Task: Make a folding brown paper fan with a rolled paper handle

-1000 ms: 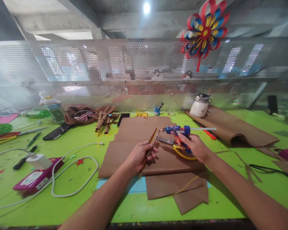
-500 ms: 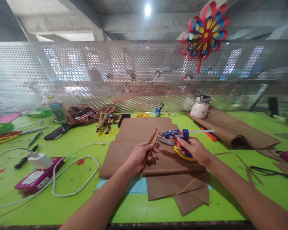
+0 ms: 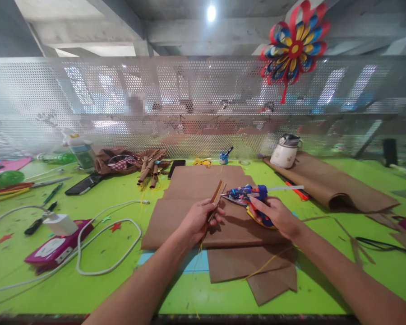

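My left hand (image 3: 203, 217) is closed around a narrow folded strip of brown paper (image 3: 217, 192), its upper end pointing up and away. Thin yellow strings (image 3: 200, 253) hang below that hand. Wrapped round the handle of a blue glue gun (image 3: 245, 192) is my right hand (image 3: 274, 212). A white glue stick (image 3: 284, 188) juts from the gun's back, and its nozzle is close to the strip; whether they touch I cannot tell. Scissors with yellow handles (image 3: 253, 215) show just under the gun, partly hidden by my right hand. Beneath both hands lie large brown paper sheets (image 3: 176, 221).
A purple power strip (image 3: 59, 248) with a white charger and looped cable lies at left. Rolled brown paper pieces (image 3: 149, 171) and phones are behind it. A white bottle (image 3: 284, 151) stands on rolled paper at right, near a red cutter (image 3: 299, 193).
The view has shifted slightly, so things sit a little further right. The glue gun's nozzle has tilted down a little beside the paper strip. Both hands keep their holds.
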The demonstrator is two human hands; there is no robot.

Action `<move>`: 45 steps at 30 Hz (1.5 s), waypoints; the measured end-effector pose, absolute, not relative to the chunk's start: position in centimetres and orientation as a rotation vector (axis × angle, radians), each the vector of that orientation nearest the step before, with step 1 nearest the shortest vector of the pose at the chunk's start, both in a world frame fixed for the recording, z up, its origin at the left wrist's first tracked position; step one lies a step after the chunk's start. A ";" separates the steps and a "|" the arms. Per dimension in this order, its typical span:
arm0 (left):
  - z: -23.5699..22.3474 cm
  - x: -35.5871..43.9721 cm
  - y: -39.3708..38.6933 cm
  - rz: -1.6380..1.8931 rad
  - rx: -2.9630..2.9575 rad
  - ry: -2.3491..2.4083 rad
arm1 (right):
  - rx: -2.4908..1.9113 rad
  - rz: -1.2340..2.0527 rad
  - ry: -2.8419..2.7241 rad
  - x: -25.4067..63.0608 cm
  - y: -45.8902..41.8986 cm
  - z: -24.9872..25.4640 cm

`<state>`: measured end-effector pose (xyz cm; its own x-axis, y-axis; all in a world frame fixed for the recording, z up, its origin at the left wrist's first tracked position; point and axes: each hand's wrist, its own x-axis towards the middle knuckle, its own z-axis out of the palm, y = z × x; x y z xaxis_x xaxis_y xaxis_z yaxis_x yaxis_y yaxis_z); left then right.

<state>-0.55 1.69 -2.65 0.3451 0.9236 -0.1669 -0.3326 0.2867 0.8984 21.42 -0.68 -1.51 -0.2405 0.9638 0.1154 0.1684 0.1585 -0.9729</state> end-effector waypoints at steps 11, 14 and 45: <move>-2.5 -0.4 1.5 1.005 0.918 0.800 | -1.122 1.162 -1.556 21.2 -0.4 -2.1; -2.5 -0.4 1.4 1.007 0.919 0.810 | -1.127 1.164 -1.551 21.3 -0.2 -2.2; -2.7 -0.5 1.6 1.010 0.914 0.795 | -1.141 1.096 -1.695 21.1 -1.0 -1.6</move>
